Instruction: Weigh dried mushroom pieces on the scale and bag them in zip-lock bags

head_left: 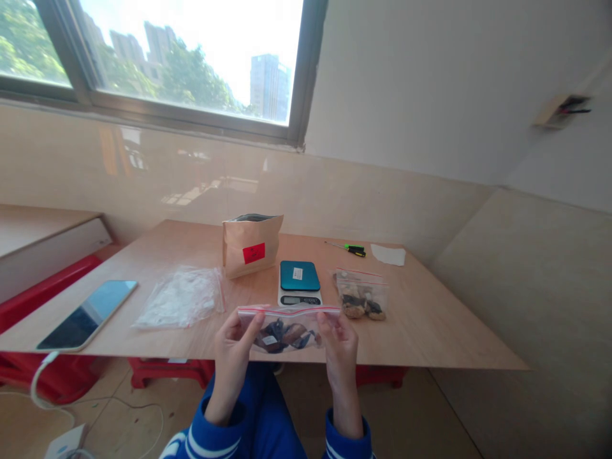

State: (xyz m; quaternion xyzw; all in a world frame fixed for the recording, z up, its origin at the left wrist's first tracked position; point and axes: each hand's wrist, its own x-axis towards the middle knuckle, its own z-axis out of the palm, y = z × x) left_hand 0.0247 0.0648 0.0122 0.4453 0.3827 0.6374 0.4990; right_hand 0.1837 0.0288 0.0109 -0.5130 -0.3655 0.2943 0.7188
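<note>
Between my two hands is a clear zip-lock bag [289,338] with a red-striped seal, holding dark brown and black pieces and a small white label. My left hand [235,338] pinches its left top corner, thumb over the seal. At the opposite corner my right hand [338,341] pinches the strip the same way. Just beyond the bag stands a small digital scale [299,280] with a teal top. To its right lie filled zip-lock bags [363,296] with brown and dark lumps. Whether the seal I hold is fully pressed together I cannot tell.
An upright kraft pouch [251,248] with a red label stands behind the scale. Left of it lie a pile of clear plastic bags [182,296] and a phone [90,315] on a cable. Screwdrivers [351,248] and white paper [388,255] lie at the back right.
</note>
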